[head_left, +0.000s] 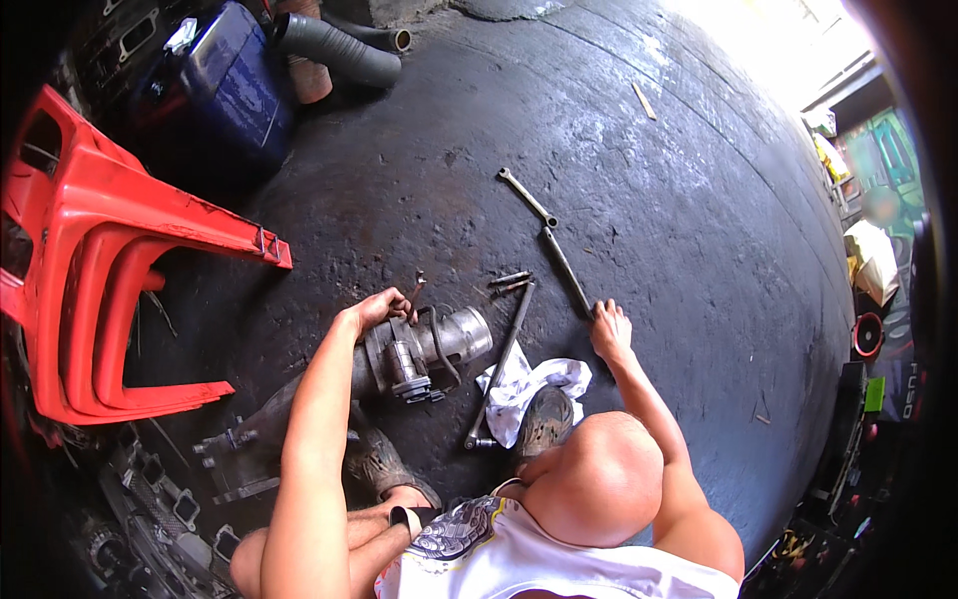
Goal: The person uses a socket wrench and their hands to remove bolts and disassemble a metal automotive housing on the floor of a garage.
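Cylindrical metal housing (404, 357) with a side-mounted fitting lies on its side on the dark floor (689, 250). Left hand (382, 307) rests at the housing's upper left edge, fingers bent over it, probably to steady a round body that could roll; the housing lies below and to the right of that palm. A small bolt-like piece (419, 285) shows at the fingertips; cannot tell whether pinched or only near. Right hand (611, 327) well apart, right of the housing, fingers lowered to the near end of a straight steel bar (569, 272); whether they have closed on it, cannot tell. Beyond the housing, to the right, a ring spanner (528, 197) meets or nearly meets the bar's far end. Between housing and right hand: two short rod-like pieces (511, 278), a long-handled wrench (513, 334) and a stained white rag (511, 394), all seemingly kept within easy reach. Left of the housing, stacked red plastic chairs (85, 205); farther beyond it, a blue container (225, 90) and a grey ribbed hose (344, 55).
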Available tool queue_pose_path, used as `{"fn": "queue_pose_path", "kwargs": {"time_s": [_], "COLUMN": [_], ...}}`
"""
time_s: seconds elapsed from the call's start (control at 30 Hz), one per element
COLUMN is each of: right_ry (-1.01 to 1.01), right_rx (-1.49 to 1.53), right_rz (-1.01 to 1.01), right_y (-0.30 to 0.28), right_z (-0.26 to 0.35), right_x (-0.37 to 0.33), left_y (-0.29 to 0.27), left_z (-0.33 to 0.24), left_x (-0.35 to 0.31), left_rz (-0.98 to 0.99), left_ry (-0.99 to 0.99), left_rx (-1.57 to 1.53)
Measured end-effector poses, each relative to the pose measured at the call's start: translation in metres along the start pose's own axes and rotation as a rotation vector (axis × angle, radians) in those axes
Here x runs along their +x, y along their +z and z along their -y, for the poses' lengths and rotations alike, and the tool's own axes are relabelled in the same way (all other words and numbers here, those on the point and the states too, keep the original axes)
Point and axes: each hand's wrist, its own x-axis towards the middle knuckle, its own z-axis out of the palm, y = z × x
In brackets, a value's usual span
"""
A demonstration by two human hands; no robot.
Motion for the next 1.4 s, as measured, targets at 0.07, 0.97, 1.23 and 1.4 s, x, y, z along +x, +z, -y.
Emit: {"fn": "queue_pose_path", "kwargs": {"time_s": [0.07, 0.97, 1.23, 1.4], "right_ry": [0.002, -0.128, -0.515, -0.321], "right_rx": [-0.046, 0.813, 0.538, 0.627], "right_rz": [0.041, 0.525, 0.445, 0.324], "right_y": [0.004, -0.086, -0.110, -0.085], "right_z": [-0.019, 0.138, 0.152, 0.136], "right_x": [-0.007, 0.080, 0.061, 0.102], "left_y": [0.013, 0.011, -0.011, -0.011], "left_z": [-0.008, -0.022, 0.023, 0.011], "left_x": [0.010, -0.005, -0.006, 0.001], "left_rz": [0.016, -0.069, 0.208, 0.150], "left_ry": [0.036, -0.047, 0.032, -0.043], "left_rx": [0.053, -0.139, -0.163, -0.178]}}
